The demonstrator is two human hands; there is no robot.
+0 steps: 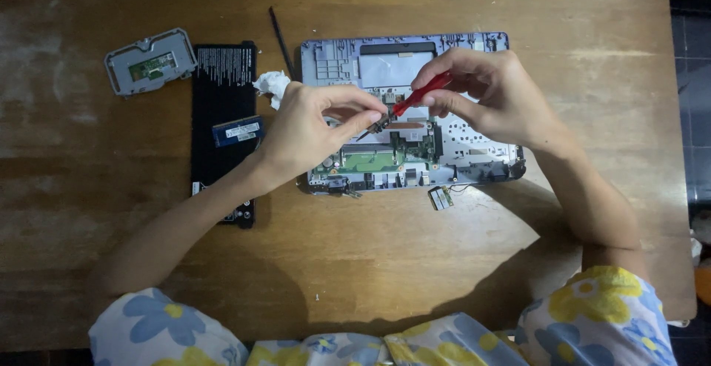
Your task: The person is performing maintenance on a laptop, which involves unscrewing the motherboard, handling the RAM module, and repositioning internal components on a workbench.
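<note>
Working over one opened laptop base point(474, 151) on the wooden table point(370, 262), we have both hands above its middle. Our right hand point(489, 95) grips one red-handled screwdriver point(418, 95) between thumb and fingertips, fingers curled tight on the handle, the shaft slanting down and to the left toward the circuit board point(385, 155). Our left hand point(315, 129) pinches the lower end of the same tool near its tip, thumb and forefinger closed on it, the other fingers folded in. The tip sits just above the copper-coloured strip point(406, 124) on the board; whether it touches we cannot tell.

Around the base we count one black battery pack point(222, 84) lying lengthwise to the left, with one blue memory stick point(238, 130) resting on it. One grey touchpad plate point(150, 61) lies further left, apart from the battery. One wad of white tissue point(271, 84) sits between the battery and the base, just beside our left hand. One thin black stick point(281, 40) lies slanted above the tissue. One small card point(441, 198) on a thin wire lies just below the base's front edge. Two flowered sleeves point(607, 307) show at the bottom.
</note>
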